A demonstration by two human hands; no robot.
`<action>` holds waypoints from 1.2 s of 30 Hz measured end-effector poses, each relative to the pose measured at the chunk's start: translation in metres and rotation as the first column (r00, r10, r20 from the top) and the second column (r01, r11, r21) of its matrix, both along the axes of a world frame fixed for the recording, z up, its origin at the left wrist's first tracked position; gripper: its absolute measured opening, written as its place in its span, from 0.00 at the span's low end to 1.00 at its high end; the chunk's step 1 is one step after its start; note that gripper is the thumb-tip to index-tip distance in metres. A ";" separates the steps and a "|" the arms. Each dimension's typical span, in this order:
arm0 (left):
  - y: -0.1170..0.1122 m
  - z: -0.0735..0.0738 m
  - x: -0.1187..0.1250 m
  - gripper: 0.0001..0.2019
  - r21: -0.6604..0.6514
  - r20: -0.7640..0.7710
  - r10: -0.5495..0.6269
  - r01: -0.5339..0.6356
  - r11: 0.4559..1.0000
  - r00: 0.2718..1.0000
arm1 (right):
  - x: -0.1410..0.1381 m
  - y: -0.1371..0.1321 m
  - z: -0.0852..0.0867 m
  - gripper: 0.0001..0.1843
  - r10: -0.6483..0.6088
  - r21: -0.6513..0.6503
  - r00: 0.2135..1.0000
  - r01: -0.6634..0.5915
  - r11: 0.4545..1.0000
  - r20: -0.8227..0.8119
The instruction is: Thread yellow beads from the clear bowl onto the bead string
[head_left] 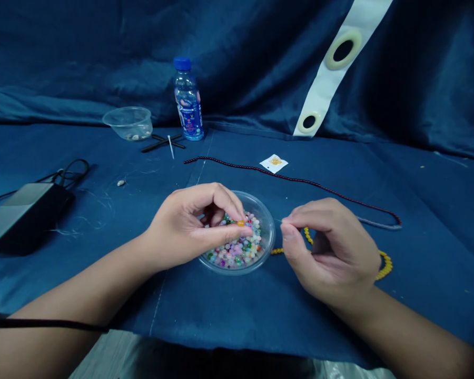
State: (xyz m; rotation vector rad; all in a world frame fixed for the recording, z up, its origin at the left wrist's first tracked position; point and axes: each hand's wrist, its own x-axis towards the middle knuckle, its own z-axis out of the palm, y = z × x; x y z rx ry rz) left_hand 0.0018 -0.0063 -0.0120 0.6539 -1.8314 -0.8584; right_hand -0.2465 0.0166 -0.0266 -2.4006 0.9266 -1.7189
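Between the thumb and forefinger of my left hand [197,221] is a small orange bead [241,223]. The hand is over a clear plastic bowl [269,237] of many-coloured beads [237,253]. To the right of the bowl, my right hand [332,247] pinches a thin pale thread [278,220], of which only a short tip shows toward the bead. A string of yellow beads [385,265] lies on the cloth, partly hidden behind my right hand. Bead and thread tip are apart.
Behind my hands runs a dark red bead string [319,184], near a small white packet [274,163]. At the back stand a blue-capped bottle [189,105] and a clear tub [128,122], by crossed black sticks [161,142]. A black box with a cable [27,213] is at left.
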 end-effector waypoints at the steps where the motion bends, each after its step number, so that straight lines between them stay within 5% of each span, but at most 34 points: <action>1: 0.000 0.000 0.000 0.12 0.003 0.001 -0.002 0.002 1.000 1.000 | 0.000 0.000 0.000 0.12 0.000 0.001 1.000 0.000 1.000 0.003; 36: 0.001 0.000 0.000 0.12 0.001 0.010 -0.022 0.022 1.000 1.000 | 0.000 0.000 -0.001 0.11 0.005 0.025 1.000 -0.005 1.000 -0.018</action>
